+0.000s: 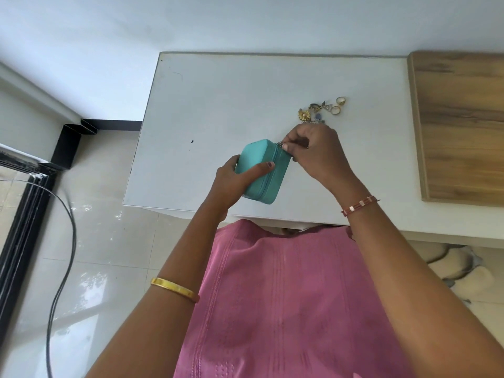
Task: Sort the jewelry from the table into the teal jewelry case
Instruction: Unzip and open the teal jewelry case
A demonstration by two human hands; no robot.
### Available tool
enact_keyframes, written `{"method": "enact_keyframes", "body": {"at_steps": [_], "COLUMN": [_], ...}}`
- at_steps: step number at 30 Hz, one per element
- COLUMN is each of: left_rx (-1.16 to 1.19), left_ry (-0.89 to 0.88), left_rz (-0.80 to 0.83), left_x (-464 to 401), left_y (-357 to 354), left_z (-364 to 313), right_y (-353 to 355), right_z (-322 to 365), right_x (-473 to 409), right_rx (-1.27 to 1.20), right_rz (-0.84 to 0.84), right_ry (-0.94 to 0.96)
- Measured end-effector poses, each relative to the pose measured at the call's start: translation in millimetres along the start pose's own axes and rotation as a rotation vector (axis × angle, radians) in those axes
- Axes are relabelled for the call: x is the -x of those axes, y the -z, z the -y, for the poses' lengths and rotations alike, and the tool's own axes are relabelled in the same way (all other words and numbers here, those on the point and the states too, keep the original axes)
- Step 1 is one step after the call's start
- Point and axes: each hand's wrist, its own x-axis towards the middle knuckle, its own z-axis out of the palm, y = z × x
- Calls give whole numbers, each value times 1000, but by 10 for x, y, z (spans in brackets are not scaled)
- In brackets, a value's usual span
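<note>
The teal jewelry case (263, 170) is closed and tilted up on one long edge near the front edge of the white table (218, 105), its zipper seam facing up and to the right; the left hand (237, 181) grips it from the left, thumb laid across the upper side toward the zipper and the remaining fingers hidden behind the case; the right hand (316, 151) comes in from the right with its fingertips pinched on the zipper pull (281, 144) at the far end of the case.

The pile of jewelry (321, 110) lies on the table just beyond the right hand, apart from the case; it holds gold rings (338, 105) on its right side, a gold flower-shaped piece (303, 115) on its left, and a few small bluish and dark pieces between them, too small to tell apart; the nearest pieces are partly hidden by the right hand's knuckles.

A gold bangle (174, 290) circles the left forearm; a red and white bracelet (360, 205) sits on the right wrist; a pink garment (286, 296) fills the near middle of the view; a wooden board (461, 126) lies on the table at the far right; a black cable (62, 255) trails over the tiled floor (109, 241) at the left.
</note>
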Motion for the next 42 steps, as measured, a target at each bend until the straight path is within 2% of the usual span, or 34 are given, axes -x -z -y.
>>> {"method": "enact_keyframes", "body": {"at_steps": [4, 9, 15, 20, 26, 28, 31, 32, 34, 36, 38, 42], "left_rx": [18, 170, 219, 202, -35, -198, -382, -369, -225, -114, -135, -104], "left_ry": [84, 261, 362, 423, 346, 283, -39, -151, -240, -224, -207, -58], "left_rz": [-92, -191, -105, 14, 117, 108, 32, 42, 69, 55, 25, -22], "left_x": [-21, -112, -96, -51, -20, -56, -101, -109, -128, -170, -244, -237], "left_y": [-69, -67, -42, -41, -25, 16, 44, 35, 13, 8, 6, -39], "left_z": [-50, -138, -134, -162, -202, -132, -16, 0, -12, -42, -56, -105], "right_y": [-120, -301, -371, -325, -295, -242, -126, -100, -74, -82, -103, -207], "right_z": [-25, 25, -5, -4, -74, -89, -86, -80, -62, -59, -68, -123], "right_x": [108, 428, 661, 545, 346, 256, 145, 121, 93, 76, 62, 62], "right_rx": [179, 358, 503, 385, 47, -83, -237, -246, -243, -240, -242, -175], "right_rz": [-179, -216, -225, -251, -205, -179, -61, -24, 25, 42, 23, -141], "right_ry": [177, 381, 488, 459, 293, 169, 5, -1, 16, 29, 38, 120]}}
